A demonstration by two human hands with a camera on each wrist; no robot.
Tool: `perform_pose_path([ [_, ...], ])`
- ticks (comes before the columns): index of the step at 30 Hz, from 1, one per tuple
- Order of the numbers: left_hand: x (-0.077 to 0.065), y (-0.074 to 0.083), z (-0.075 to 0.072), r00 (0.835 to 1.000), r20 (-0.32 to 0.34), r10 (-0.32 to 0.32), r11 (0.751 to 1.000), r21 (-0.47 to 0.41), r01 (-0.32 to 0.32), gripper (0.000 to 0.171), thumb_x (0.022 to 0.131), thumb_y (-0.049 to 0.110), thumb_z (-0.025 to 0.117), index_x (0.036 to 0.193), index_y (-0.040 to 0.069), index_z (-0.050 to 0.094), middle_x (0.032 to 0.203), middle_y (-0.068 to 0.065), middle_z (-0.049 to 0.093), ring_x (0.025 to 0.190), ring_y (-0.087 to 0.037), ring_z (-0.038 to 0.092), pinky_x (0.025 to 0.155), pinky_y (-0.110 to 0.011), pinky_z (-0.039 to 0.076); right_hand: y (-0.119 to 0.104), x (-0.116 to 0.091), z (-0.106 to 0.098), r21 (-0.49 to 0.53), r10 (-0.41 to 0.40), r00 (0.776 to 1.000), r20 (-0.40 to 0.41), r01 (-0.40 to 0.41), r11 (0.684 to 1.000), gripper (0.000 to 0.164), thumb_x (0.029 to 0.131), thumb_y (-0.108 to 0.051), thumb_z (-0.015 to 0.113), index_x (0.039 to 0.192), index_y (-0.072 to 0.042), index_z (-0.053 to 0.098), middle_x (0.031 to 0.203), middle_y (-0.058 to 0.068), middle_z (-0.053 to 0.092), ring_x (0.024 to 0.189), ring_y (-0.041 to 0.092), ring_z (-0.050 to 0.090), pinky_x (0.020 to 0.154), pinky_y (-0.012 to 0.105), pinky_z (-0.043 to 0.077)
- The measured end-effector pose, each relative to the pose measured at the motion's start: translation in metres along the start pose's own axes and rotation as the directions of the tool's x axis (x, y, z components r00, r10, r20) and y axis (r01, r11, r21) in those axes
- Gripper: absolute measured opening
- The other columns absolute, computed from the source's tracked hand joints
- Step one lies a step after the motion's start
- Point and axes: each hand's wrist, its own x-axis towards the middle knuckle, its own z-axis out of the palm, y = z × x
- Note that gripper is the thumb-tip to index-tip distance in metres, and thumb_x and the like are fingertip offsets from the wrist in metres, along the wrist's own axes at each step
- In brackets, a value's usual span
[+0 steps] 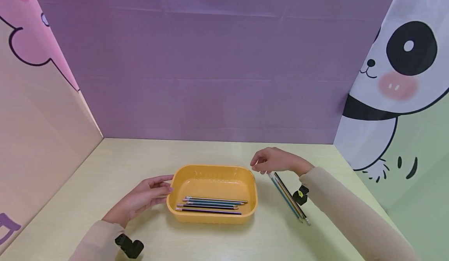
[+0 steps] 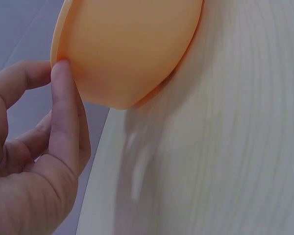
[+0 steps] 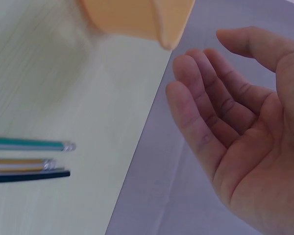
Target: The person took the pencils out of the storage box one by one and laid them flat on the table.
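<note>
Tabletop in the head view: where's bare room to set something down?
Bare tabletop lies between the yellow tray and purple backdrop, and in front of the tray. The tray's rear floor is bare; pencils crowd its front. Left hand borders its left end; right hand and loose pencils crowd its right.

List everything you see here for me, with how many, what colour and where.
Tray: one, yellow-orange, middle of the table
Pencils in the tray: about five, mixed dark and blue tones, near its front side
Loose pencils: at least three, blue, gold and black, right of the tray
Table: one, pale wood-look, underneath
Back panel: one, purple, behind the table
Side panels: two, beige-pink left, green right, with cartoons
Wrist cameras: two, black, at the wrists
Sleeves: two, beige, on the arms
Left hand: one, gripping the tray's left rim
Right hand: one, holding nothing, near the loose pencils
</note>
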Motion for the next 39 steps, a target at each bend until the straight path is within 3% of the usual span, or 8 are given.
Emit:
perform_pose_path([
  [11, 0.000, 0.001, 0.001, 1.000, 0.001, 0.001, 1.000, 0.002, -0.001, 0.067, 0.097, 0.007, 0.066, 0.149, -0.014, 0.030, 0.109, -0.010, 0.057, 0.097, -0.016, 0.064, 0.086, -0.031, 0.058, -0.026, 0.020, 0.012, -0.069, -0.046, 0.997, 0.061, 0.050, 0.996, 0.018, 0.097, -0.021, 0.065, 0.110, -0.008, 0.069, 0.086, 0.004, 0.070, 0.073, 0.018, 0.063, 0.071, 0.030, 0.057],
  [20, 0.000, 0.000, 0.000, 1.000, 0.001, 0.000, 1.000, 0.002, 0.000, 0.067, 0.097, 0.008, 0.066, 0.150, -0.014, 0.030, 0.108, -0.010, 0.056, 0.096, -0.016, 0.064, 0.086, -0.031, 0.058, -0.047, 0.037, 0.021, -0.091, -0.056, 0.994, 0.096, 0.065, 0.994, 0.016, 0.097, -0.023, 0.067, 0.109, -0.012, 0.069, 0.091, 0.004, 0.071, 0.079, 0.023, 0.065, 0.072, 0.030, 0.056],
  [27, 0.000, 0.000, -0.001, 1.000, -0.007, -0.001, 1.000, 0.008, 0.001, 0.067, 0.096, 0.008, 0.067, 0.149, -0.013, 0.031, 0.108, -0.010, 0.057, 0.096, -0.017, 0.064, 0.087, -0.032, 0.057, -0.061, 0.050, 0.030, -0.108, -0.085, 0.987, 0.136, 0.100, 0.989, 0.020, 0.096, -0.022, 0.068, 0.111, -0.009, 0.069, 0.090, 0.007, 0.071, 0.082, 0.026, 0.067, 0.070, 0.027, 0.055],
  [39, 0.000, -0.001, -0.002, 1.000, -0.007, -0.004, 1.000, -0.002, 0.004, 0.068, 0.096, 0.008, 0.067, 0.149, -0.014, 0.031, 0.109, -0.011, 0.057, 0.096, -0.017, 0.065, 0.088, -0.033, 0.057, -0.072, 0.072, 0.045, -0.128, -0.140, 0.974, 0.178, 0.164, 0.978, 0.016, 0.095, -0.021, 0.069, 0.107, -0.011, 0.069, 0.088, 0.004, 0.072, 0.078, 0.023, 0.067, 0.068, 0.026, 0.055],
])
